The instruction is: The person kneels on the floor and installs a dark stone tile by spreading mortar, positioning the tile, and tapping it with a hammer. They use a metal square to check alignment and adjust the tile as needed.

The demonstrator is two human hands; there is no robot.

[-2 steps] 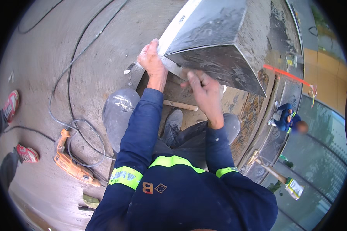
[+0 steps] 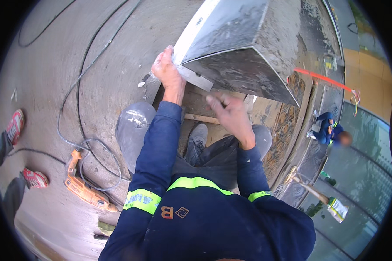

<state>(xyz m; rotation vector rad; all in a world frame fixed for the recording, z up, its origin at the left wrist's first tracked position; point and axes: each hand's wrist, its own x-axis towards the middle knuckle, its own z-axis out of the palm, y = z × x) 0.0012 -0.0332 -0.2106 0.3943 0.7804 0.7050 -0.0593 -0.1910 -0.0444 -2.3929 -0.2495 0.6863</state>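
The left hand (image 2: pixel 168 73) grips a silver L-shaped metal square (image 2: pixel 198 79) along a grey, angular stone corner-piece (image 2: pixel 237 71), where a knock from the right hand (image 2: pixel 231 114) (empty, loosely curled) could skew it.

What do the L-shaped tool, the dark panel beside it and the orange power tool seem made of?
L-shaped tool: probably metal; its short leg shows a silver-grey sheen and crisp edges.
Dark panel: perhaps stone or tile, smooth under grey smears, with a thin pale edge; metal remains possible.
Orange power tool: likely a moulded plastic housing, judging by its even colour and rounded shape.
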